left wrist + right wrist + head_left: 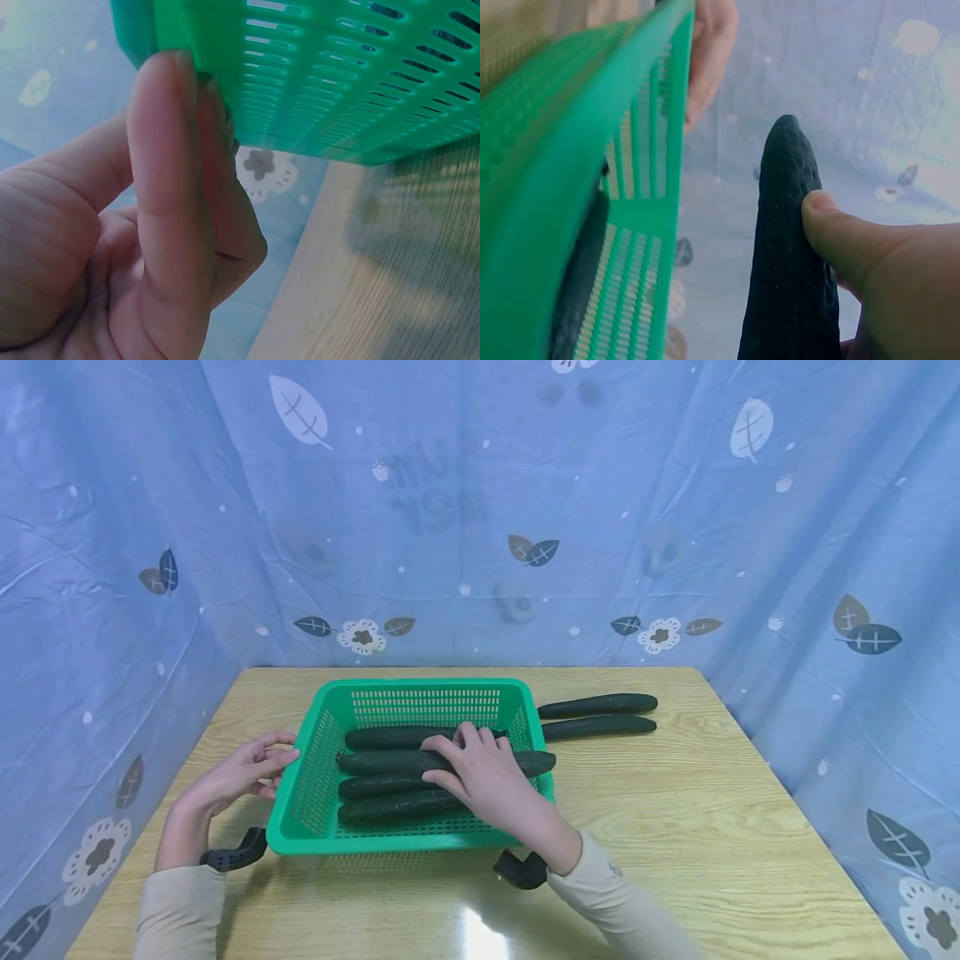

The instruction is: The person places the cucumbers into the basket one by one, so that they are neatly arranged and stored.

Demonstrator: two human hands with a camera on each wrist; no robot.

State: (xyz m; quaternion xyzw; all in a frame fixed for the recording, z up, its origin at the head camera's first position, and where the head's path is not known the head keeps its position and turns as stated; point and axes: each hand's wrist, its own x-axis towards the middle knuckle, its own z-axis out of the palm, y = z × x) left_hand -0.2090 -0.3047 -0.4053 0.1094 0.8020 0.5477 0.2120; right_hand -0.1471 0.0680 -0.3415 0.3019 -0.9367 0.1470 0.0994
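A green plastic basket stands on the wooden table. Several dark green cucumbers lie side by side in it, pointing left to right. My right hand grips one long cucumber over the basket, thumb on the near side and fingers across its top. That cucumber's right end reaches past the basket's right rim. In the right wrist view the held cucumber appears apart from the basket wall. My left hand pinches the basket's left rim, its fingertips against the green edge.
Two more cucumbers lie on the table to the right of the basket, their left ends close to its wall. A blue patterned curtain hangs behind and at both sides. Dark wrist mounts show under the wrists.
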